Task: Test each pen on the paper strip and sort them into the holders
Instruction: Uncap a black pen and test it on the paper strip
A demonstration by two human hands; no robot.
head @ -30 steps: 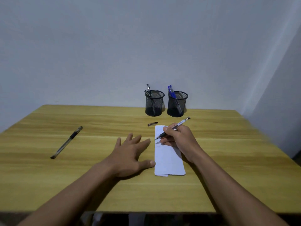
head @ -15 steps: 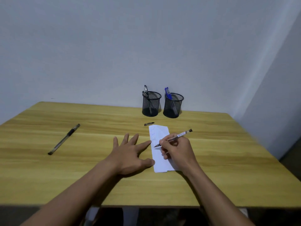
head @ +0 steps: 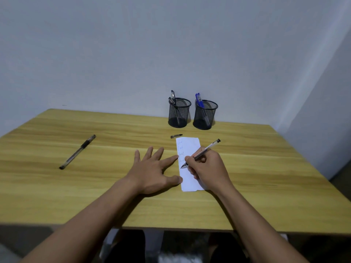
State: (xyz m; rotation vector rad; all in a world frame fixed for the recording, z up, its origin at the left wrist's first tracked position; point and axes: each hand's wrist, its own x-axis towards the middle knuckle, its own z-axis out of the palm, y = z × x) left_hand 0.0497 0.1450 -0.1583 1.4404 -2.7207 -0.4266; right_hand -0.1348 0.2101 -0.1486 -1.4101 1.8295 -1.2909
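Observation:
A white paper strip (head: 188, 147) lies on the wooden table (head: 76, 196), with several scribbled lines on its upper half. My right hand (head: 209, 168) grips a clear pen (head: 207, 149), its tip touching the strip's left edge. My left hand (head: 152, 169) lies flat with fingers spread, thumb and forefinger pressing the strip's left side. A loose pen cap (head: 176, 136) rests just above the strip. Two black mesh holders stand at the back: the left holder (head: 179, 112) has dark pens, the right holder (head: 205, 114) has blue pens. Another black pen (head: 77, 151) lies far left.
A pale wall rises right behind the holders, and a second wall closes in at the right. The table's front edge (head: 171, 229) runs just below my forearms, with dark space under it.
My right hand has slid down the strip, from its top towards its middle, leaving new scribbles. The left hand has stayed flat beside the strip. The camera view shifted slightly.

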